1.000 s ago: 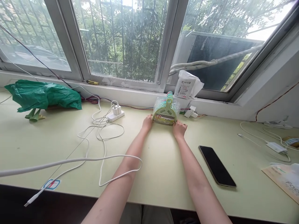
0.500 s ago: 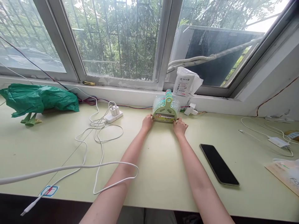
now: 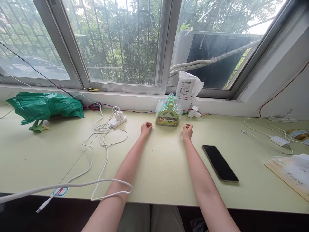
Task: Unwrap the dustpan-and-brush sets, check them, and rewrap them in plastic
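Note:
A stack of small plastic pieces with looped handles [image 3: 167, 116] stands at the back of the table against the window wall. Its front piece is light green with a colourful label, others behind show teal and red edges, and clear wrap surrounds them. Just left of the stack, apart from it, is my left hand [image 3: 146, 129], empty, its fingers loosely bent and open. My right hand [image 3: 187, 132] rests to the right of the stack, also apart from it and empty, with loosely curled fingers that are not closed on anything.
A black phone [image 3: 220, 163] lies right of my right forearm. White cables [image 3: 106, 151] loop from a power strip [image 3: 118, 121], one crossing my left forearm. A green plastic bag [image 3: 48, 106] lies at left. A white package [image 3: 187, 86] leans on the sill; a face-product packet [image 3: 289, 175] lies right.
Both hands have let go of the stack's lower corners and moved outward, left hand to the left and right hand to the right. The stack stays by the wall; the view has shifted slightly.

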Demonstrator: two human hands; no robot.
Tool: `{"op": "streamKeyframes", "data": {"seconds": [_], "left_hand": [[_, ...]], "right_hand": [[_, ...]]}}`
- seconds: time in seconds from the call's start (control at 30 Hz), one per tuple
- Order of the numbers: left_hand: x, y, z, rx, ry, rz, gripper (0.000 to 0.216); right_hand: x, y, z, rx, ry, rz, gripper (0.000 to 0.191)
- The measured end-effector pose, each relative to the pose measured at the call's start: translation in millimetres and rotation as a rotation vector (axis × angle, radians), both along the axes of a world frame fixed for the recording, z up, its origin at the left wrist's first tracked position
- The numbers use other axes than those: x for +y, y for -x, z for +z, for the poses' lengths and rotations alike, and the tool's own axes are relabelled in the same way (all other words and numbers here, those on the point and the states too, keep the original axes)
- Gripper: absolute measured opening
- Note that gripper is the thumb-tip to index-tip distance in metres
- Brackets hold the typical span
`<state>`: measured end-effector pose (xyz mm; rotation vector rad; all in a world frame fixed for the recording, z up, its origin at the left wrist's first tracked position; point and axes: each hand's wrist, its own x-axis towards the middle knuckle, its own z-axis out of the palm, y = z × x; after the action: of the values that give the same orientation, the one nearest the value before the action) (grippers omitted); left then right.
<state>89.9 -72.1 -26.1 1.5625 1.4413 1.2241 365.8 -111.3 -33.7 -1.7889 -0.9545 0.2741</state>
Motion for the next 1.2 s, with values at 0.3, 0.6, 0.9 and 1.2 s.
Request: {"op": "streamKeyframes", "data": {"seconds": [0.3, 0.6, 0.9, 1.2], "left_hand": [[-36.1, 10.2, -0.1, -0.055, -0.002, -0.097, 0.012], [-53.8, 10.2, 1.5, -0.078, 0.047, -0.183, 0.015], [-58.6, 11.5, 8.7, 0.007, 0.01, -0.174, 0.012], [-60.6, 10.5, 9.5, 0.045, -0.012, -0.181, 0.012]], "right_hand": [[-35.4, 7.9, -7.5, -0.011, 0.064, 0.269, 0.028], [-63.8, 22.3, 1.9, -0.177, 0.137, 0.36, 0.033], [-61.2, 24.1, 2.9, -0.258, 0.194, 0.363, 0.033], [-61.6, 25.2, 3.3, -0.286, 0.217, 0.385, 0.033]]}}
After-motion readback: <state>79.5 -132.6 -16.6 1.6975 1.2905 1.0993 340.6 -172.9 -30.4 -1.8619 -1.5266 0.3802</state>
